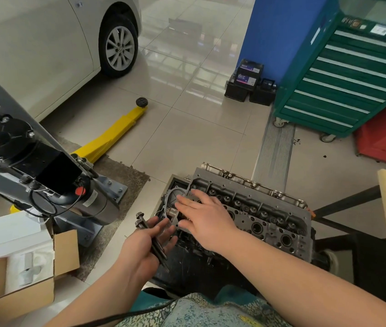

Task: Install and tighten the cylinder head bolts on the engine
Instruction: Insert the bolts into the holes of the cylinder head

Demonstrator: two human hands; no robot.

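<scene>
1. Left hand (147, 244) grips several bolts (150, 237) beside the engine's (258, 215) near-left corner
2. Right hand (207, 215) lies flat, fingers spread, on that end
3. Engine sits on tiled floor (187, 128); green tool cabinet (343, 74) behind

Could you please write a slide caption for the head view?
Left hand holds head bolts; open right hand rests on the cylinder head.
</scene>
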